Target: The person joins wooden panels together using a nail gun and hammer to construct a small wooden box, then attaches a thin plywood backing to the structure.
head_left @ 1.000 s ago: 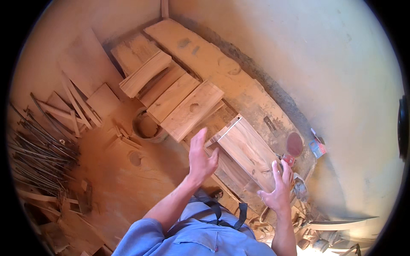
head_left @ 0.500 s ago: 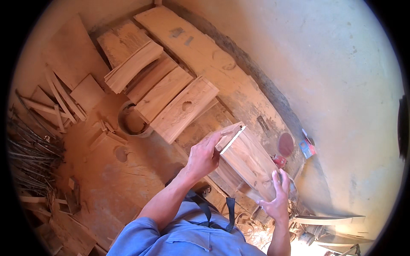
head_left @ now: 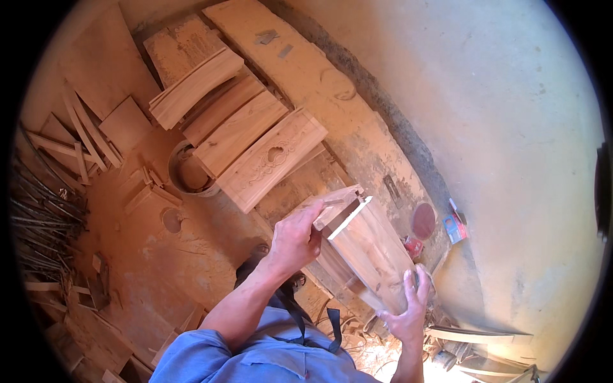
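- Where the dusty floor (head_left: 147,268) ends at the far left, thin dark rods (head_left: 48,220) lie heaped together.
- Beside them, narrow wood strips (head_left: 97,131) lean at a slant.
- Next comes a round bucket (head_left: 174,167), close to the curved boards (head_left: 198,89).
- Lying near those boards is a carved panel (head_left: 268,165) with a dark hollow amid its ornament.
- The left hand (head_left: 295,235) grasps the end board (head_left: 340,199) of the wooden box, fingers curled around it.
- At the near end of the long, dust-covered bench (head_left: 303,80) is the wooden box (head_left: 373,252), between the two hands; a gap shows at its far corner, where the end board and the long side stand apart.
- The right hand (head_left: 407,316) grasps the box's near end, thumb on one side and fingers spread over the other.
- Just beyond it are a small red object (head_left: 413,246) and a dark red disc (head_left: 423,221).
- Farther right, a small blue-and-red packet (head_left: 454,230) sits near the pale wall (head_left: 523,159).
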A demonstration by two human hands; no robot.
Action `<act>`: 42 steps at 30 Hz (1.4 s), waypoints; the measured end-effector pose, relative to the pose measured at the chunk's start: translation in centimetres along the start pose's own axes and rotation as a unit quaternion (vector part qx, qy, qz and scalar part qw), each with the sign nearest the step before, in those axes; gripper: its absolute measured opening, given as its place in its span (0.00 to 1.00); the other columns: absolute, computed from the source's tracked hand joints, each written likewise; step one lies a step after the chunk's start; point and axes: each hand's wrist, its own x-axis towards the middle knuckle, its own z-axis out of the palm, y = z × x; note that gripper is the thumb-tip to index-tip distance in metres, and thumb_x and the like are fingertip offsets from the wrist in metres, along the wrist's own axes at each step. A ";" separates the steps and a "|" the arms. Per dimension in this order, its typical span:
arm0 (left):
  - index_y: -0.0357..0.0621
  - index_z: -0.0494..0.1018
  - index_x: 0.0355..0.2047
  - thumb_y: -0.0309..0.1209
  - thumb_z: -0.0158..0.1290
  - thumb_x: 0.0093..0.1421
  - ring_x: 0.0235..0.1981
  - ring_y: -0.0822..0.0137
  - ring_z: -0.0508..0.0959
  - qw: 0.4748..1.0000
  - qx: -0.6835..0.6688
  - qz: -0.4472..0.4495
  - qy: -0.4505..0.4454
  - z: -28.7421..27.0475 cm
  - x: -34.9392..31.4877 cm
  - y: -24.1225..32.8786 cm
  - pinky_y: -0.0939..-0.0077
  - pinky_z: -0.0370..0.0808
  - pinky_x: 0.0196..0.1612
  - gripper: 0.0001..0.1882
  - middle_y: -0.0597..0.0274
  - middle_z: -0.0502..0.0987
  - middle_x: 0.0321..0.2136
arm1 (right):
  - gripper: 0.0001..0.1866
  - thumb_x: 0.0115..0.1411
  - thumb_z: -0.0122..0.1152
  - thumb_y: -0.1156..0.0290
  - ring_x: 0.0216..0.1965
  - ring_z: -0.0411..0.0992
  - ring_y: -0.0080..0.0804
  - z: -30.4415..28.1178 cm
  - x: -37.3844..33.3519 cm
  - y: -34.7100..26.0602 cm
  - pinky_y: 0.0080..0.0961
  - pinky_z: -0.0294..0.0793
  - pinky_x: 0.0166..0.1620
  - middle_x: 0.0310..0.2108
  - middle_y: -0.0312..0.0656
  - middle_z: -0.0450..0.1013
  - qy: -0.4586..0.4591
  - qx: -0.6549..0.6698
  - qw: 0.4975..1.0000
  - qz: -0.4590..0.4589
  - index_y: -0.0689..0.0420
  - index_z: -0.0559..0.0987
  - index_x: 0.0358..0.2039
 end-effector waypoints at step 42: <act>0.39 0.74 0.54 0.15 0.57 0.46 0.47 0.44 0.81 0.998 -0.041 -0.030 -0.035 -0.9 0.9 -0.3 0.58 0.80 0.48 0.31 0.45 0.81 0.48 | 0.56 0.29 0.84 0.67 0.69 0.58 0.65 -0.7 0.2 1.3 0.56 0.60 0.68 0.69 0.65 0.55 -0.036 0.033 0.999 -0.017 0.53 0.73 0.65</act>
